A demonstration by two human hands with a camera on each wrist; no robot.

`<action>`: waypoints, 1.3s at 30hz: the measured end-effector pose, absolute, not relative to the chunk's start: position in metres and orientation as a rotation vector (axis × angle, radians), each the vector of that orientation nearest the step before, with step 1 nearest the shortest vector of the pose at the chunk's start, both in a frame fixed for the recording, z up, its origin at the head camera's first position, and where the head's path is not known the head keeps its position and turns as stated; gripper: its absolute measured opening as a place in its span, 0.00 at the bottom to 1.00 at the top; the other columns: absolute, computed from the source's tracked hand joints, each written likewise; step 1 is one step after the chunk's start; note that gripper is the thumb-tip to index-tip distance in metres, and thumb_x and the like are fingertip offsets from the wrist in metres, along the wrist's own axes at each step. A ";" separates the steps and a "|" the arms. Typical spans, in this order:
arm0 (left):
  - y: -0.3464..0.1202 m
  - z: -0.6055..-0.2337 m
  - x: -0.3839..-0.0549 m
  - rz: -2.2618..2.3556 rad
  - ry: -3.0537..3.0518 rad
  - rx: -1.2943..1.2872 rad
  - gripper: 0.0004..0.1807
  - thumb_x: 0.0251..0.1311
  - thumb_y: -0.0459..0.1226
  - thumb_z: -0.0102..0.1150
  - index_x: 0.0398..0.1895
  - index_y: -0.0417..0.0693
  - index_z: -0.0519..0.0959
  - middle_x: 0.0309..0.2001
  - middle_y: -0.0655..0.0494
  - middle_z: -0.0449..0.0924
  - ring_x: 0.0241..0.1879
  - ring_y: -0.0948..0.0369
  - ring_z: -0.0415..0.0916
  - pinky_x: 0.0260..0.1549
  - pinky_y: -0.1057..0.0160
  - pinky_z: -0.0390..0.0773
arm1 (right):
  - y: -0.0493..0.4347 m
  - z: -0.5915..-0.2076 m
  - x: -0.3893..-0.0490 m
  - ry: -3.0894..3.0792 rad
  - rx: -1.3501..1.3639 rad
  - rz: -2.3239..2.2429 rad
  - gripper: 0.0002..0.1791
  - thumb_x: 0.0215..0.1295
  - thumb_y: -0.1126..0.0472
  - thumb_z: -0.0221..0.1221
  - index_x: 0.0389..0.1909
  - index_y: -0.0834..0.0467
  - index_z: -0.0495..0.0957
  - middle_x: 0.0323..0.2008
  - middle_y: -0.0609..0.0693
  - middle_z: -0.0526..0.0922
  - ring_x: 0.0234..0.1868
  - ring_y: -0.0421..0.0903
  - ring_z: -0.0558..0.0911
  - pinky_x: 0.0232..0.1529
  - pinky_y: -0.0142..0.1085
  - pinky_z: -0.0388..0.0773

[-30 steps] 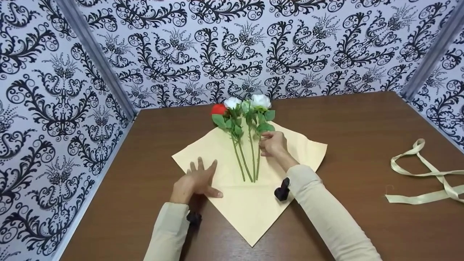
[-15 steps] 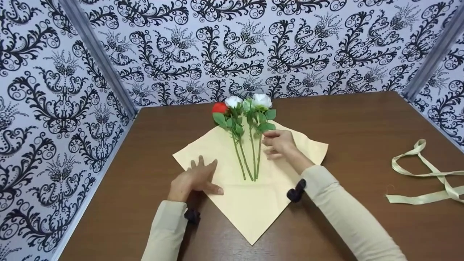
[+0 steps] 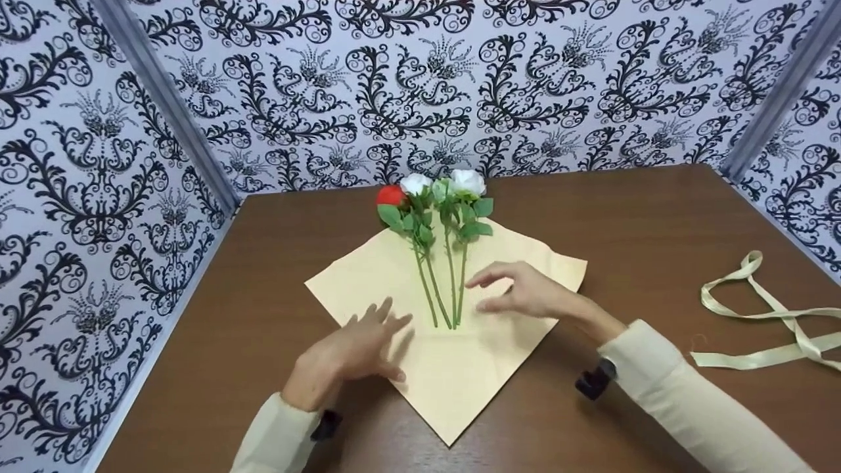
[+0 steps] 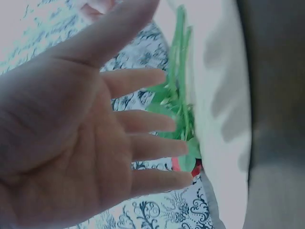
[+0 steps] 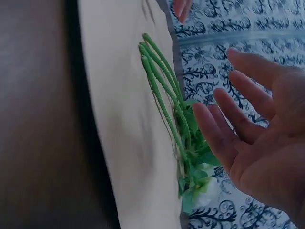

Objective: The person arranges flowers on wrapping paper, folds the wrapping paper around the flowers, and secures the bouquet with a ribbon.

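The step in hand looked to be laying out the flowers (image 3: 467, 182) on the sheet of paper (image 3: 447, 381), and the placing seemed about done. The left hand (image 3: 351, 348) was released, its fingers spread above the paper's left edge, apart from it and casting shadows on it. The right hand (image 3: 525, 289) held nothing either; its fingers were loosely bent, the thumb well apart, just to the right of the stems (image 5: 157, 88). The flowers lay between the hands and beyond them, cut ends nearest, heads reaching past the paper's far corner.

A next move with the paper would probably call for a light pinch at an edge, without dragging the stems.

The paper was pale yellow, matte and squarish, one point turned toward the person between the forearms. The stems were thin, green and slightly knobbly, with broad leaves (image 3: 476, 230) below rounded red and white heads. Well to the right of the right hand, a satiny cream ribbon (image 3: 742, 360) looped loosely over the brown wood-grain table (image 3: 624, 223).
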State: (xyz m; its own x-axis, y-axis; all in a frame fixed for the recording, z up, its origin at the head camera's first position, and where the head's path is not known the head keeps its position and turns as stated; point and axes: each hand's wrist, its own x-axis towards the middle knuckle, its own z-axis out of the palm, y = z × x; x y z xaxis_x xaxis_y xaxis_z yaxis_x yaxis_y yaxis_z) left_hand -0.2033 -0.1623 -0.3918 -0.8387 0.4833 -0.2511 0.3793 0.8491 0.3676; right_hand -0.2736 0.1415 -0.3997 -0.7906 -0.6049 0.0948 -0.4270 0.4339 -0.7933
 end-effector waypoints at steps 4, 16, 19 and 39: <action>-0.166 -0.398 -0.197 0.458 2.632 0.712 0.52 0.50 0.50 0.75 0.77 0.47 0.60 0.79 0.33 0.46 0.78 0.34 0.43 0.74 0.34 0.47 | 0.148 -0.404 -0.255 2.531 -1.147 -1.128 0.22 0.59 0.61 0.70 0.55 0.59 0.82 0.57 0.59 0.81 0.60 0.59 0.77 0.55 0.53 0.80; -0.180 -0.414 -0.191 0.528 2.582 0.756 0.47 0.61 0.49 0.67 0.80 0.52 0.54 0.80 0.38 0.46 0.79 0.36 0.44 0.75 0.33 0.38 | 0.158 -0.418 -0.225 2.570 -1.397 -0.365 0.34 0.53 0.49 0.71 0.64 0.49 0.78 0.70 0.59 0.71 0.73 0.66 0.64 0.69 0.64 0.61; -0.180 -0.414 -0.192 0.538 2.586 0.758 0.47 0.60 0.50 0.68 0.79 0.51 0.56 0.80 0.39 0.48 0.78 0.36 0.45 0.74 0.31 0.38 | 0.160 -0.420 -0.224 2.595 -1.468 -0.394 0.25 0.58 0.49 0.69 0.58 0.48 0.83 0.64 0.55 0.78 0.70 0.64 0.69 0.66 0.60 0.66; -0.181 -0.418 -0.208 0.511 2.831 1.092 0.07 0.70 0.34 0.57 0.44 0.45 0.84 0.40 0.54 0.86 0.43 0.58 0.84 0.47 0.53 0.81 | 0.165 -0.425 -0.234 2.752 -1.659 -0.958 0.10 0.72 0.67 0.56 0.45 0.60 0.86 0.43 0.51 0.89 0.47 0.49 0.85 0.49 0.45 0.79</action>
